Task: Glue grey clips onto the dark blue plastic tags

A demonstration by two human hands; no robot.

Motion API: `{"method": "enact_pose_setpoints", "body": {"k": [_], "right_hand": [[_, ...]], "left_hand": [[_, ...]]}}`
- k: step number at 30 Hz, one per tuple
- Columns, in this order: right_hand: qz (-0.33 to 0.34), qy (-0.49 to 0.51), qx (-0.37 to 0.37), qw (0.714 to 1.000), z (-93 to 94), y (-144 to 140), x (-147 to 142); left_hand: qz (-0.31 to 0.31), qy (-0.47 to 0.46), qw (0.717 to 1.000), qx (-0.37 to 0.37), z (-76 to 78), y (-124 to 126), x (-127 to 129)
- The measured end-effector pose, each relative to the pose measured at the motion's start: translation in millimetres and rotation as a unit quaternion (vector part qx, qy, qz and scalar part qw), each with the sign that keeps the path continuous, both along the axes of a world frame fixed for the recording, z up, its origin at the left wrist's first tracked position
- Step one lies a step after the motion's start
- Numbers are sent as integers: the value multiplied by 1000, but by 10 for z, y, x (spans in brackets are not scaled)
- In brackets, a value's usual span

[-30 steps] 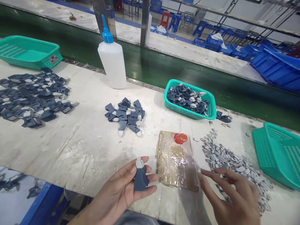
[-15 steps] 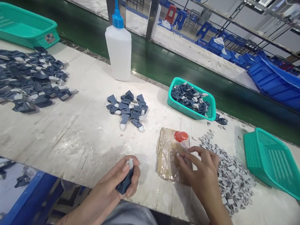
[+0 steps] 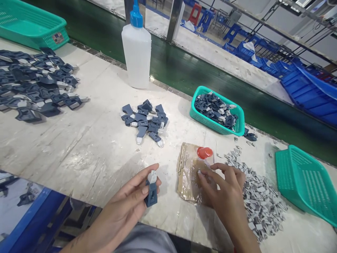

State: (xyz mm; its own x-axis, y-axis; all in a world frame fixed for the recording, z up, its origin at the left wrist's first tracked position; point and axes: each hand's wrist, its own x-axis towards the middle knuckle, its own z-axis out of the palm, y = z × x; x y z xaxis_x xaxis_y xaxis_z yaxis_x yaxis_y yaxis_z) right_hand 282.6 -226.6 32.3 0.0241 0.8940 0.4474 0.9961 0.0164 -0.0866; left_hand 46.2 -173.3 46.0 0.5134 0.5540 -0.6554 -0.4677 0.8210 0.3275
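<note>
Head view, the only one. Left hand (image 3: 131, 207) is raised just above the near edge of the bench (image 3: 86, 154), fingers (image 3: 143, 177) closed around a dark blue plastic part (image 3: 152, 194) with a small white insert (image 3: 152, 175) seated at its top end. The grip is thumb against fingertips, the part upright and clear of the surface.

Right hand (image 3: 223, 195) is down on a cardboard pad wrapped in clear film (image 3: 188, 165); its fingertips are pinched together on something pale and tiny. Whether that is a loose piece or just the film, I cannot tell. A red cap (image 3: 204, 152) sits at the pad's far edge, just beside the fingers.

Risks as I judge them:
- The film looks wet or tacky — a fingertip could stick or smear onto the part.
- The white insert appears only lightly seated; a squeeze or tilt might pop it out.
- The grey pile of small pieces (image 3: 259, 202) lies touching the right wrist — a sweep of the forearm would scatter it toward the bench edge.
- The red cap could be knocked off the pad.

Farther off: a small heap of blue parts (image 3: 144, 121), a green basket of parts (image 3: 237, 126), a glue bottle (image 3: 137, 52).
</note>
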Motion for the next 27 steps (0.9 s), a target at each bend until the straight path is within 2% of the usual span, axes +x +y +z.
{"method": "enact_pose_setpoints", "body": {"k": [5,11,16,19,23,27], "right_hand": [[0,11,11,1000,59,-3,4],[-52,8,89,995,243,-85,-45],[-22,24,37,999,91,-131,-56],[-39,37,56,997,39,-130,-84],[-40,35,74,996,66,-123,-253],[-2,120,59,991,67,-150,-540]], "left_hand": [[1,4,1000,-25,36,26,53],[-48,42,997,46,13,-24,129],[-101,93,976,166,-102,-76,174],[-137,116,959,218,-168,-87,189],[-117,89,966,210,-210,-84,211],[-99,87,970,203,-184,-77,232]]}}
